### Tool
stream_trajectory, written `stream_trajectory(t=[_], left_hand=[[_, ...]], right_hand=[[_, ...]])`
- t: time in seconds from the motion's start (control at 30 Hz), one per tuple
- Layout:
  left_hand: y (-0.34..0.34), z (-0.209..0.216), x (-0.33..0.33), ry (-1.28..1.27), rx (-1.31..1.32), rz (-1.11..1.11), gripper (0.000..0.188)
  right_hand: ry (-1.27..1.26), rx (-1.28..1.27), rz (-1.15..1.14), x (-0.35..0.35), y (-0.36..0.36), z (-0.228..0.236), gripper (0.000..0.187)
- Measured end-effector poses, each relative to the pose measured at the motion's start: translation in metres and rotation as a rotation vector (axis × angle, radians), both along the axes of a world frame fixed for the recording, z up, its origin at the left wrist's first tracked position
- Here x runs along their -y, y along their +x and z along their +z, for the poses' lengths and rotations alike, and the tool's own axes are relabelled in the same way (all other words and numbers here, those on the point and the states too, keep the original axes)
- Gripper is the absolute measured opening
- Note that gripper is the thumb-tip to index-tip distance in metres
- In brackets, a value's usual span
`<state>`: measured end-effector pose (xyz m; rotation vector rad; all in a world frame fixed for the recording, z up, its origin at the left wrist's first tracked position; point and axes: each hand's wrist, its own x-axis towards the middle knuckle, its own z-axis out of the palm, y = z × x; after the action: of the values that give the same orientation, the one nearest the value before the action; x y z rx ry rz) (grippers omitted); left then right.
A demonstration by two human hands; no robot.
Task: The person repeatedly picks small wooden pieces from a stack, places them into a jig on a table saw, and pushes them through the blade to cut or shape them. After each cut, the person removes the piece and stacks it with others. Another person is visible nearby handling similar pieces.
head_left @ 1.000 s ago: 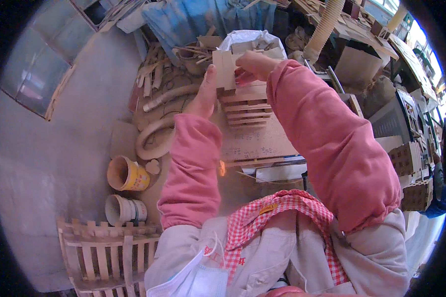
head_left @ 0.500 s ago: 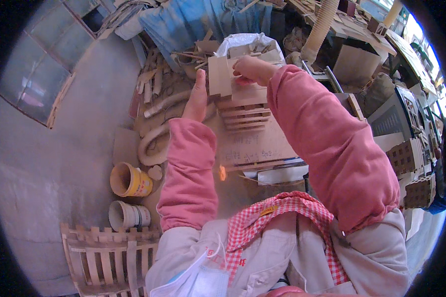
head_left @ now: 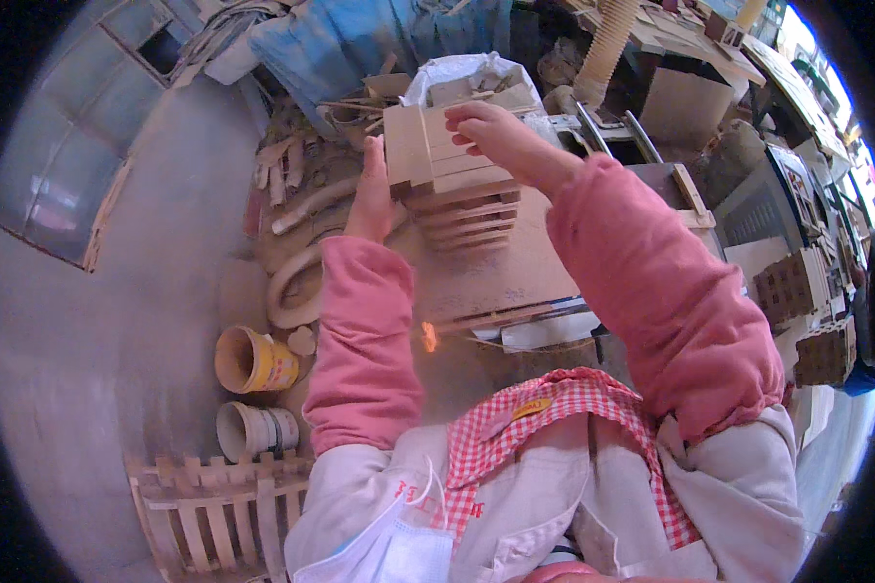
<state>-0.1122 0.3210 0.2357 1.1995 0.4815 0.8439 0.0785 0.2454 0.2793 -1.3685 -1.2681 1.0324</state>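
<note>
A stack of pale wooden boards (head_left: 465, 181) stands in front of me, with lower layers crossing and gaps showing between them. On its top left lies a lighter flat wooden piece (head_left: 405, 131). My left hand (head_left: 371, 194) is upright with fingers stretched, flat along the left side of the stack. Above the right part of the top boards is my right hand (head_left: 494, 136), its fingers pointing left and slightly apart, nothing in them. Pink sleeve covers reach to both wrists.
The stack rests on a large brown board (head_left: 467, 282). Behind it stands a white sack (head_left: 457, 73) with wood offcuts. A ribbed hose (head_left: 607, 53) hangs at the far right. Left are a curved pipe (head_left: 287, 291), a yellow bucket (head_left: 277, 363), a white bucket (head_left: 278, 428) and a wooden pallet (head_left: 209, 520).
My right hand has lifted off the top boards and its fingers have opened. My left hand stays beside the stack. The whole view has shifted slightly.
</note>
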Motion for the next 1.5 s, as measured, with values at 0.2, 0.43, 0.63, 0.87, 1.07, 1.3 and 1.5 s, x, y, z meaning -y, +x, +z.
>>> stream_trajectory(t=[0.2,0.43,0.63,0.87,1.07,1.3,1.5], left_hand=[[-0.005,0.001,0.001,0.126,-0.1,0.036,0.073],[-0.025,0.047,0.022,0.464,-0.401,0.425,0.066],[-0.002,0.024,0.1,0.865,-0.355,0.905,0.065],[0.088,-0.078,0.212,0.951,-0.393,0.211,0.049],[0.192,-0.128,0.286,0.826,-0.581,-0.306,0.03],[0.295,-0.186,0.34,0.94,-0.639,-0.135,0.032],[0.306,-0.207,0.36,1.148,-0.885,-0.034,0.033]], right_hand=[[0.212,0.016,-0.108,0.13,0.026,-0.033,0.03],[0.013,0.001,-0.349,0.285,0.053,-0.094,0.027],[-0.208,-0.039,-0.449,0.373,0.04,-0.148,0.031],[-0.066,0.064,-0.461,0.416,0.083,-0.158,0.031],[-0.109,-0.04,-0.577,0.486,0.162,-0.165,0.03],[-0.119,-0.157,-1.151,0.639,0.336,-0.195,0.03],[-0.297,-0.068,-1.59,0.764,0.471,-0.239,0.044]])
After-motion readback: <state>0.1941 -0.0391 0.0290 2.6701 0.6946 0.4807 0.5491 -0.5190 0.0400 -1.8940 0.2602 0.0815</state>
